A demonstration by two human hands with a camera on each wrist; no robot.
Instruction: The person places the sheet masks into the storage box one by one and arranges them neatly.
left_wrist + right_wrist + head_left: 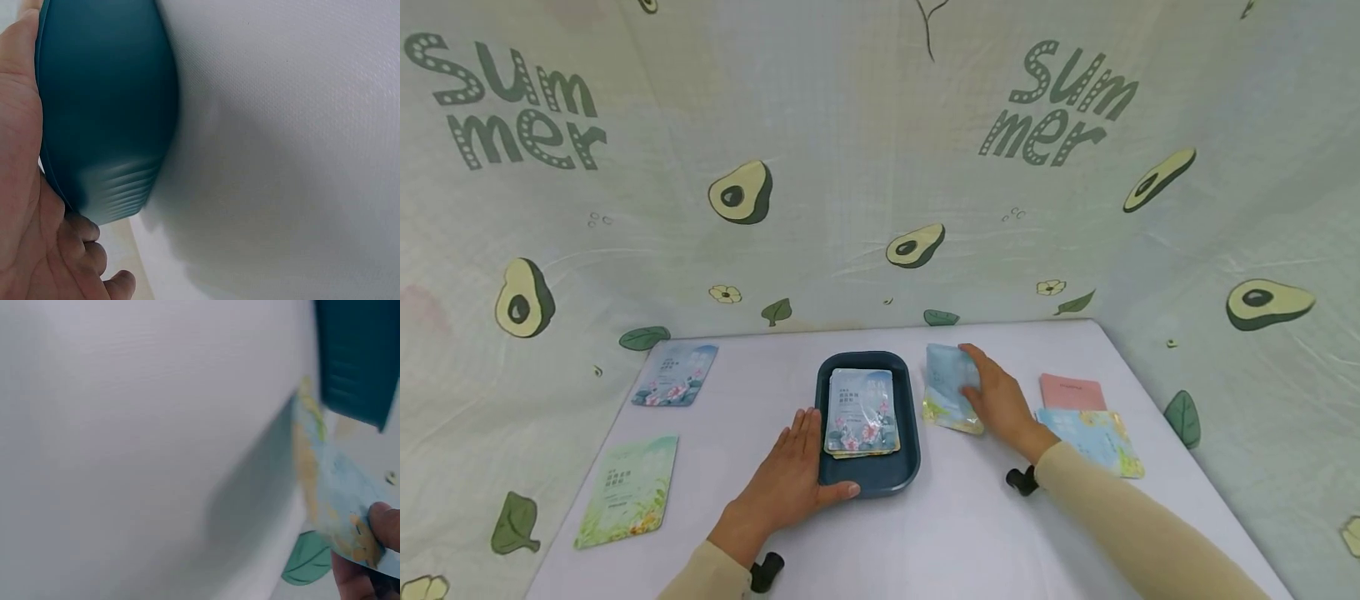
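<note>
A dark blue-green tray (pixel 880 483) stands mid-table and holds a small stack of facial mask packets (pixel 861 412), the top one pale blue with pink flowers. My left hand (pixel 793 475) rests against the tray's left side, fingers straight, thumb over the front rim; in the left wrist view the tray wall (pixel 112 94) lies beside the palm. Just right of the tray, my right hand (pixel 1000 396) pinches a light blue facial mask packet (pixel 950 383) by its right edge. In the right wrist view, that packet (pixel 337 494) is tilted off the table, thumb on its face.
On the left lie a blue floral packet (pixel 675 375) at the back and a green one (pixel 628 492) nearer. A pink packet (pixel 1071 392) and a blue-yellow packet (pixel 1097 442) lie at the right. A patterned cloth (pixel 827 125) hangs behind the white table (pixel 940 542).
</note>
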